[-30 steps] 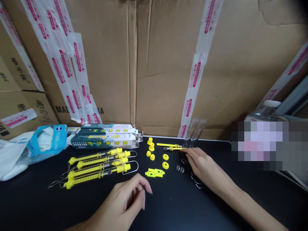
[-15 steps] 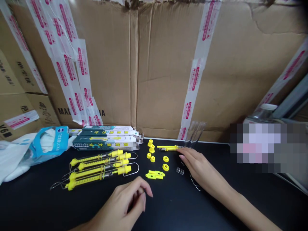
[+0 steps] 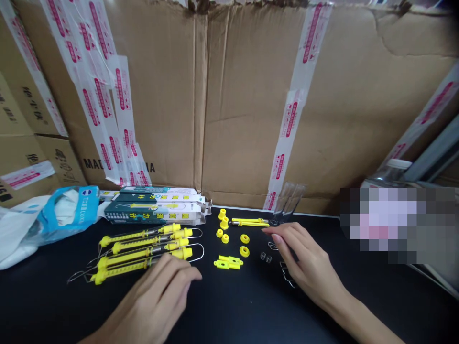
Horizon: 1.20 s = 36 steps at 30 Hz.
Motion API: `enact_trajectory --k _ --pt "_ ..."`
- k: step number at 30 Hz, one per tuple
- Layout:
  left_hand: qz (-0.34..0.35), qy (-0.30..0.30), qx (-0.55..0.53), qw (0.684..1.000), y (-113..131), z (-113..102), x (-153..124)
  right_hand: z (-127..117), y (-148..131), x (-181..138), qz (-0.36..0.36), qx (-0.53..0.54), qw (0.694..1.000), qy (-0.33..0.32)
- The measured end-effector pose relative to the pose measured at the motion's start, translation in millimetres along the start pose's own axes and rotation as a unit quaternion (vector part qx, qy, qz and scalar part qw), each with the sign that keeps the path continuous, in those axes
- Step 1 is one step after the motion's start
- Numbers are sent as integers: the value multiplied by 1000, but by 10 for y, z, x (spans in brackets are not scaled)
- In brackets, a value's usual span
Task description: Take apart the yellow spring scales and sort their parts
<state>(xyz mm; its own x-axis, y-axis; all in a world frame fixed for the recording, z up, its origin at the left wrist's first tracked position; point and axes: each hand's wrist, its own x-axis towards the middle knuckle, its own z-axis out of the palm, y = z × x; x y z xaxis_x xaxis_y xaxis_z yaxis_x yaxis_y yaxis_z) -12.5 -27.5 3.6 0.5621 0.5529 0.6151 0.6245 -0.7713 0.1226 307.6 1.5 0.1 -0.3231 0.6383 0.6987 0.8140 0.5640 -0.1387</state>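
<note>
My left hand (image 3: 163,291), its fingers loosely bent, hovers at the near side of several yellow spring scales (image 3: 141,239) and hides part of the closest one. Nothing shows in its fingers; the thumb is mostly hidden. My right hand (image 3: 308,260) has thumb and forefinger apart and holds nothing visible. Its fingertips are just on the near side of a pair of thin yellow rods with springs (image 3: 250,222). Bent wire hooks (image 3: 287,275) lie beside and partly under that hand. Two small coil springs (image 3: 266,258) rest to its left.
Yellow caps (image 3: 224,223), yellow rings (image 3: 244,251) and flat yellow plates (image 3: 228,262) lie between my hands. Clear tubes (image 3: 289,203) stand at the back. Printed boxes (image 3: 154,212) and a blue-white tissue pack (image 3: 77,210) are at the left. A cardboard wall (image 3: 244,119) rises behind.
My left hand has moved left to the spring scales. My right hand has drawn slightly back from the thin yellow rods, and their right ends now show. The view has shifted slightly.
</note>
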Motion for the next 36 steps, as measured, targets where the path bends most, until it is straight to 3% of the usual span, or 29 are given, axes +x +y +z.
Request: enact_trajectory --k 3,7,11,18,22,26,33,36 --pt "35 48 149 987 -219 -49 21 35 -121 -28 -32 28 999 3" --pt "26 -28 210 977 -394 -35 54 92 -261 -28 -73 61 995 -11" --pt "14 -68 192 979 -385 -13 45 98 -312 -6 -95 78 992 -19" --pt "42 -46 132 989 -293 -26 48 113 -316 -30 -70 93 993 -18" --pt "87 -19 119 989 -166 -38 47 130 -510 -62 -24 153 988 -27" --pt "119 -14 60 991 -38 -21 73 145 -782 -75 -13 209 974 -87" --pt "68 -48 -18 996 54 111 154 213 -875 -120 37 223 971 -81" --pt "45 -71 -37 996 53 110 154 217 -857 -118 4 175 981 -84"
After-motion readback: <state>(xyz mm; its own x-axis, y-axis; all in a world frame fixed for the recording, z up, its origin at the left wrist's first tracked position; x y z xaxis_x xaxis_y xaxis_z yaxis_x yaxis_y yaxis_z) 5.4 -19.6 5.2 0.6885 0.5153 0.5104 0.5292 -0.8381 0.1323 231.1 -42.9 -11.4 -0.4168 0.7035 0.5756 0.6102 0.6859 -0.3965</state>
